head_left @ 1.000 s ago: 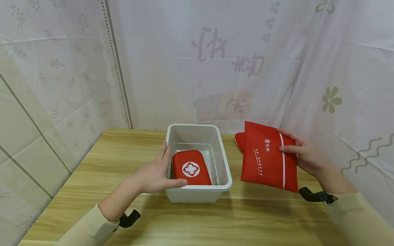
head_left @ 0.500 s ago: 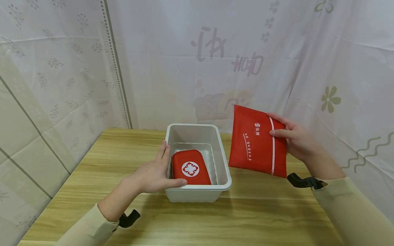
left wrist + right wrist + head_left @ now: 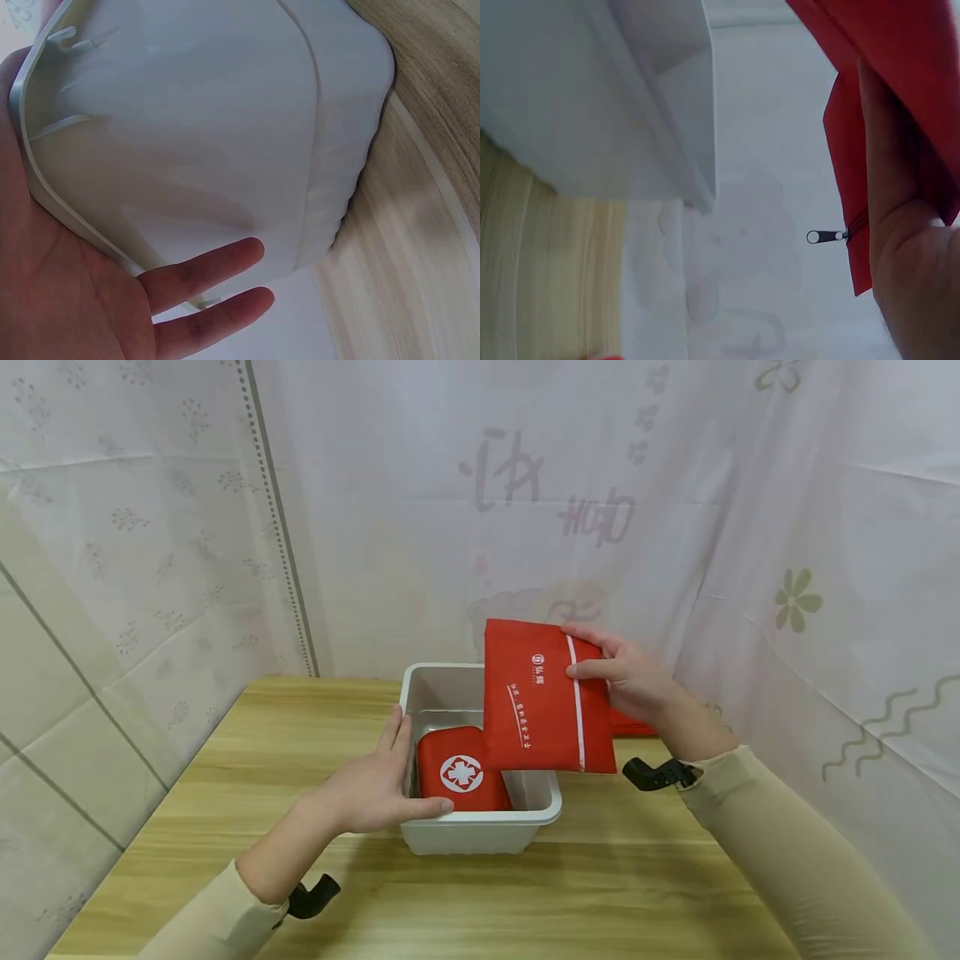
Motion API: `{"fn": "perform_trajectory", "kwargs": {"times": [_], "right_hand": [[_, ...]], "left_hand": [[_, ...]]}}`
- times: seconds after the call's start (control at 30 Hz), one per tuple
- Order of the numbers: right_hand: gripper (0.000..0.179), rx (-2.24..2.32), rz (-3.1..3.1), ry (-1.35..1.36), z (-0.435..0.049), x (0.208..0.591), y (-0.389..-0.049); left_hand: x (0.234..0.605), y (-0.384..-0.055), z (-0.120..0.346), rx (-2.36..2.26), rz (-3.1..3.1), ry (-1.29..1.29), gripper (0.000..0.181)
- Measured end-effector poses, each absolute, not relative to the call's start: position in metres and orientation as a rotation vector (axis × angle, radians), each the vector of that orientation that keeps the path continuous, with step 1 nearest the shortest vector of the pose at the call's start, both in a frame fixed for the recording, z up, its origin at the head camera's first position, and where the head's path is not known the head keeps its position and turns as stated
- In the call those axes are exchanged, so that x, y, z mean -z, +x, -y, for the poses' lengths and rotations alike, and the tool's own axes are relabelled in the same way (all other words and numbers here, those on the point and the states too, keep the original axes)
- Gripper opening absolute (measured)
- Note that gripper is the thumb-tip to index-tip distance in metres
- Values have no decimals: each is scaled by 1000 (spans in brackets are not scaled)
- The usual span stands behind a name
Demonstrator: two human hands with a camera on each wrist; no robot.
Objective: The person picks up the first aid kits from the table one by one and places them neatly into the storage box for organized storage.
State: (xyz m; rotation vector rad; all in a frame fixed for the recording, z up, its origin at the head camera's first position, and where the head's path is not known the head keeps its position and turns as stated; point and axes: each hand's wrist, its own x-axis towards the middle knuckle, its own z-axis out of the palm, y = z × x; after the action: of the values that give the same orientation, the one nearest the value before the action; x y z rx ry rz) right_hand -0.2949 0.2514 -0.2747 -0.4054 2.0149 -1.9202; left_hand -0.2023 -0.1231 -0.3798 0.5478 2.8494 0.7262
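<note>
A white plastic bin (image 3: 480, 838) stands in the middle of the table. My left hand (image 3: 369, 787) rests against its near left corner, thumb along the front rim and fingers straight down the outside wall in the left wrist view. Inside the bin lies a red first-aid case (image 3: 461, 773) with a white cross emblem. My right hand (image 3: 636, 678) pinches a flat red zippered pouch (image 3: 536, 710) by its right side, thumb on the front face. The pouch is held up over the bin's right part and hides some of it. Its zip pull (image 3: 826, 236) shows in the right wrist view.
Behind the right hand, another red item (image 3: 630, 725) lies on the wooden table (image 3: 315, 718), mostly hidden. Pale printed curtains (image 3: 390, 527) hang close behind the table and along both sides.
My right hand has carried the red pouch leftward from the table's right side until it overlaps the bin. The left hand and the bin have stayed in place.
</note>
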Motion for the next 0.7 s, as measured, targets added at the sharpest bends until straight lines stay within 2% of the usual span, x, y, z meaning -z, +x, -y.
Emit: {"fn": "perform_trajectory", "kwargs": {"times": [0.3,0.7], "right_hand": [[78,1831,-2058,-383,-200,286,-311],[79,1534,-2118,-392,-145,301,-313]], "left_hand": [[382,-203,123,-727,-2861,537,143],[382,-203,124,-741,-2848,546,144]]}}
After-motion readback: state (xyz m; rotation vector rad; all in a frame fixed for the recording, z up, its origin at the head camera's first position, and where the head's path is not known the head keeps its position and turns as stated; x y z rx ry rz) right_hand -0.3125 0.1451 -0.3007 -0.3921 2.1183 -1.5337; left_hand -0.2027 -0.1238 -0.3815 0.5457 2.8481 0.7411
